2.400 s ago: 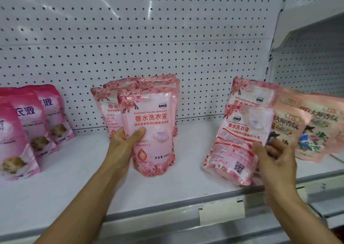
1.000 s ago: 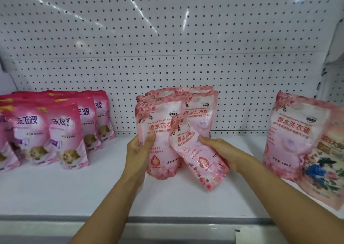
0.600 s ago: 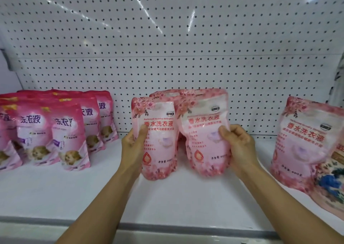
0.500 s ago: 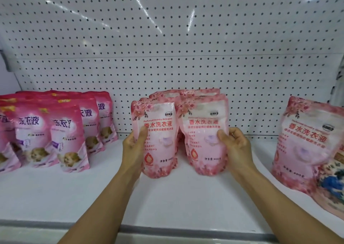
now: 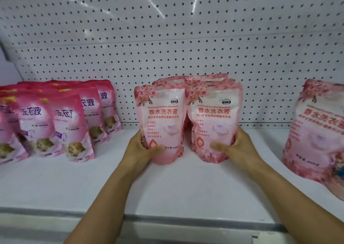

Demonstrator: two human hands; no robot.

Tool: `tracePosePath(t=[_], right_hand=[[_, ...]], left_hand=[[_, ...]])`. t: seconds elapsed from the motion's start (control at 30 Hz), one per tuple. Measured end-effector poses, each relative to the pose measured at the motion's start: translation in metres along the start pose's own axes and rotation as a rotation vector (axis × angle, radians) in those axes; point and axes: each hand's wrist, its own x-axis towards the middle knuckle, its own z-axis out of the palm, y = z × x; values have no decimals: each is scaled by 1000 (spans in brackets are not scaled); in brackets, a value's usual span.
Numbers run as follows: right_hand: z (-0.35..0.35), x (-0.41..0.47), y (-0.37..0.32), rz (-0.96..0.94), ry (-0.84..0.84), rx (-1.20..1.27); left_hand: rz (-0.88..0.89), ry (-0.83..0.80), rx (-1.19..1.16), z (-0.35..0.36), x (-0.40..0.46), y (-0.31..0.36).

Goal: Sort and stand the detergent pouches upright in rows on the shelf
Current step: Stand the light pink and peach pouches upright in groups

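We have two pale pink, flower-printed plastic detergent pouches standing upright side by side at the middle of the white shelf (image 5: 167,184), just in front of the white pegboard back wall (image 5: 167,39). Our left hand (image 5: 138,149) wraps its fingers round the lower edge of the left front pouch (image 5: 161,121); our right hand (image 5: 236,147) grips the lower part of the right front pouch (image 5: 213,121), thumb across its face. Both pouches rest on the shelf, and more of the same kind stand behind them in two short rows.

We judge the step in hand to be squaring up these two fronts so the rows line up. Left of the front pair stand the darker magenta pouches (image 5: 61,121), already in rows. Right of the pair, well apart, another pale pink pouch (image 5: 316,128) leans at the frame edge. Next, we think, we should let go gently, check that neither front pouch slumps, then reach right for that leaning one.
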Motion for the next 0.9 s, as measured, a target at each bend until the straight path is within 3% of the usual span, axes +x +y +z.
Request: tracePosePath(t=[0.37, 0.5, 0.6, 0.67, 0.73, 0.8, 0.9], right_hand=[[-2, -15, -8, 18, 53, -46], [-23, -34, -29, -232, 203, -364], [-67, -42, -65, -585, 424, -698], [-99, -43, -91, -677, 586, -919], [-127, -38, -110, -548, 665, -1186], [-146, -30, -120, -311, 637, -1398], [-152, -24, -125, -131, 517, -1466]], left_hand=[[36, 66, 126, 13, -2, -3], [89, 141, 184, 9, -6, -5], [98, 138, 157, 18, -9, -2], [106, 140, 156, 22, -8, -2], [116, 144, 168, 24, -9, -1], [119, 138, 175, 23, -8, -3], [130, 138, 195, 21, -10, -4]])
